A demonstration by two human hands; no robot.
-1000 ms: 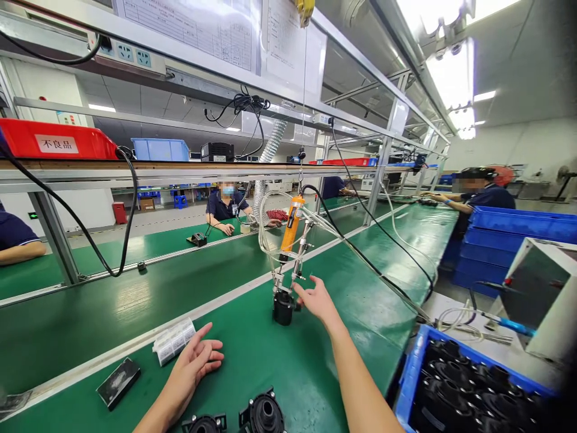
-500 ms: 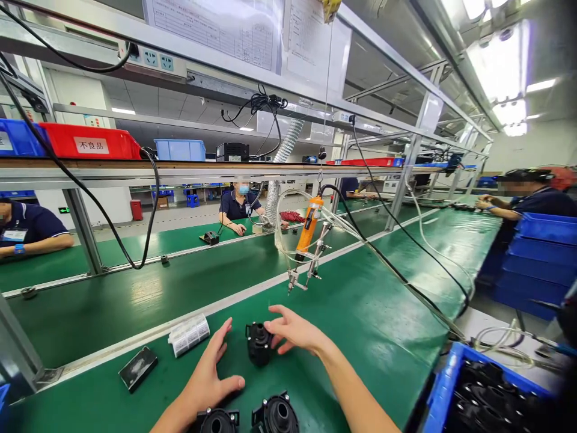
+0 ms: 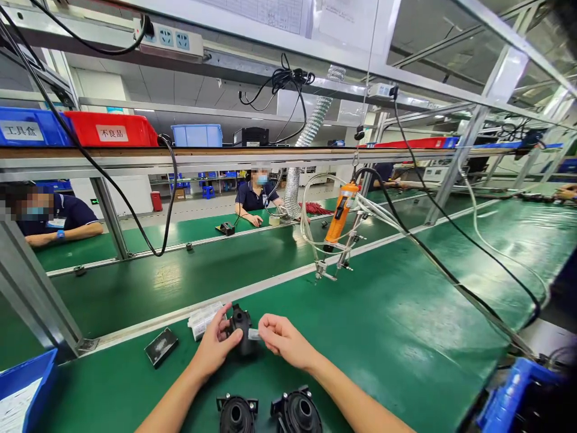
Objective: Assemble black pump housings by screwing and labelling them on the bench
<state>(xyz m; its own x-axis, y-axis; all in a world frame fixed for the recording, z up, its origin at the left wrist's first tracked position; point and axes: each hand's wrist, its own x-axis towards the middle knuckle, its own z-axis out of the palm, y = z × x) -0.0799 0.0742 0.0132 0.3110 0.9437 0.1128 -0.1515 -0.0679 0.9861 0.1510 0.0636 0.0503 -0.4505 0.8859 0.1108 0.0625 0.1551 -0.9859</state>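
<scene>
The black part (image 3: pixel 244 328) is held by the left hand (image 3: pixel 213 349) above the green table (image 3: pixel 383 349), in front of the person. It is gripped between the thumb, which is laid across its front, and the fingers, which are curved around its left side. By the right hand (image 3: pixel 286 343), a small pale label (image 3: pixel 253 334) is pinched; its fingertips are brought narrowly together and the other fingers are folded in. The label is seen directly before the right side of the part, but whether it is touching the surface cannot be told.

Just behind the left hand, a roll of white labels (image 3: pixel 205 319) is partly covered by the fingers. To the left of this roll, a dark block (image 3: pixel 161 347) is placed on the table. Nearer to the person, a left pump-like piece (image 3: pixel 236 415) and a right pump-like piece (image 3: pixel 301 414) are set side by side, both cut by the lower edge of the view. Farther away, an orange tool (image 3: pixel 340 216) is hung at a tilt over the table. At the lower left corner, white sheets (image 3: pixel 18 406) are contained in a blue tray (image 3: pixel 45 370).
</scene>
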